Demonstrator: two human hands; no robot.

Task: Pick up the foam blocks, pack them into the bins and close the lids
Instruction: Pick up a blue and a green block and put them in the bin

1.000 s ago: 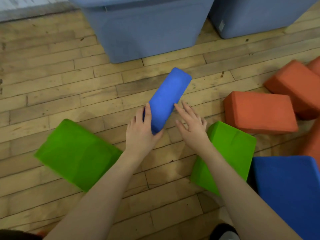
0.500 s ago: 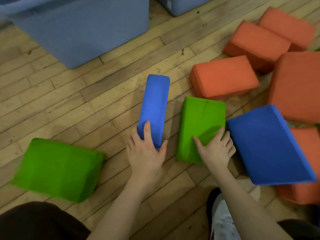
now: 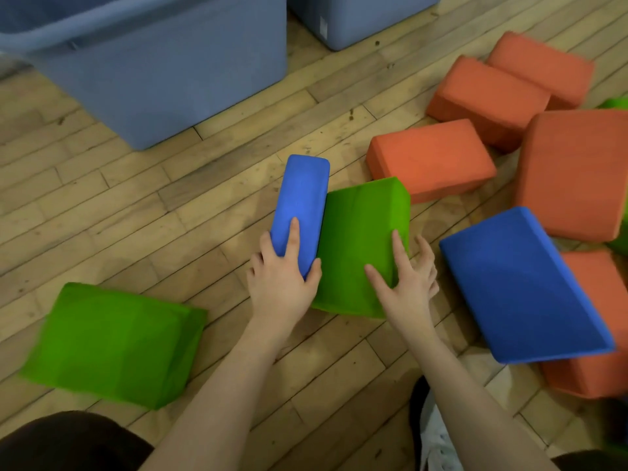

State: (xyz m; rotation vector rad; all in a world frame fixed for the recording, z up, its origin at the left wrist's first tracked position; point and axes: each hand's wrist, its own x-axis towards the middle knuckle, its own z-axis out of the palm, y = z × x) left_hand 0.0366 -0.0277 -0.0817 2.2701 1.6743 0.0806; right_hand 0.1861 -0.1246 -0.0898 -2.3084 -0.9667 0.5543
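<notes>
My left hand [image 3: 282, 283] grips the near end of a narrow blue foam block [image 3: 302, 202] standing on its edge on the wood floor. Pressed against that block's right side is a green foam block [image 3: 360, 246], tilted up, with my right hand [image 3: 404, 287] clasping its near right corner, fingers spread over the top. Another green block [image 3: 112, 341] lies to the left. A large blue block [image 3: 523, 283] leans on orange blocks at the right. Two blue-grey bins, one large [image 3: 163, 79] and one further right [image 3: 356, 18], stand at the back.
Several orange foam blocks lie on the right: one [image 3: 431, 158] just beyond the green block, two [image 3: 489, 100] behind it, a big one [image 3: 574, 175] at the edge. My shoe [image 3: 435, 436] and dark-clothed knee [image 3: 68, 443] are at the bottom.
My right hand has pulled the green block left and tipped it up against the blue block. My left hand keeps its hold on the blue block.
</notes>
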